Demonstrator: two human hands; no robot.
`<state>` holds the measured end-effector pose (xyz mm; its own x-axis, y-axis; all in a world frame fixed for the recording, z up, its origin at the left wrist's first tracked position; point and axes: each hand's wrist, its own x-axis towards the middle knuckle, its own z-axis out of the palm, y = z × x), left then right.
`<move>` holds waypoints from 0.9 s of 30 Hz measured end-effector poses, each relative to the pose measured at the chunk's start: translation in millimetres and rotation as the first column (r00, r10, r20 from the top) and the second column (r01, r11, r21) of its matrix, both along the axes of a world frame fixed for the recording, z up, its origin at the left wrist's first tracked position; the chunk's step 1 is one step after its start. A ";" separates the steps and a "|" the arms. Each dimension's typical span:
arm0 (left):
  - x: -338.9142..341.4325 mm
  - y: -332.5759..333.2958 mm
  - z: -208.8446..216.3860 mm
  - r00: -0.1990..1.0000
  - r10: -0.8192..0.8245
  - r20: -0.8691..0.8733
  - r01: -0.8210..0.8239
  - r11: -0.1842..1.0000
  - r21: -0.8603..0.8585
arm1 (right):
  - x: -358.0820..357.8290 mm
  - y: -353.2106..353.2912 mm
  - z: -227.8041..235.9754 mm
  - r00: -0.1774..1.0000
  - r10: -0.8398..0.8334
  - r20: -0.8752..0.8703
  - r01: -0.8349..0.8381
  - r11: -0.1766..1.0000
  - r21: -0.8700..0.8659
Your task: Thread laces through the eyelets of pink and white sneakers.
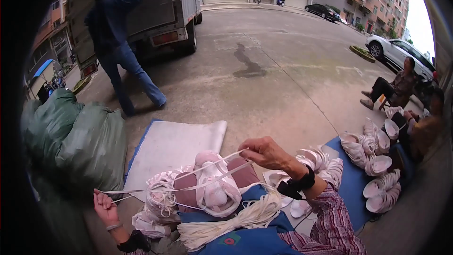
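Blue apron (257, 242) under a bundle of loose cream laces (231, 225), with a white lace (120, 191) stretched above it from fingers to fingers.

The left hand (106, 208) has its fingers curled closed, pinching the lace; the right hand (268, 153) pinches it too, thumb against forefinger, with no visible gap. Between the two sets of fingers, nearer the right, a pink-and-white sneaker (218, 197) sits between the knees; strands cross over it, though their path through the eyelets is too small to tell. To draw evenly, I'd match the pull of both hands, keep the strands flat and untwisted, and steady the shoe with the knees.
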<state>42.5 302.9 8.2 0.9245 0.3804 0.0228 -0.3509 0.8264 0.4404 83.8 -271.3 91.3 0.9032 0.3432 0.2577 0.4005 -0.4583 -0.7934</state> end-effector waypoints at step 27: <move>-3.7 -302.7 -69.5 0.949 -0.147 -0.279 0.285 0.019 0.958 | -49.6 67.2 -140.6 0.979 -0.187 -0.078 0.181 0.981 -0.074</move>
<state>38.9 0.3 -61.2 0.9826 -0.1517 0.1076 -0.1572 -0.3684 0.9163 34.2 -204.0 -49.3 0.9700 0.1829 0.1604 0.2376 -0.5709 -0.7859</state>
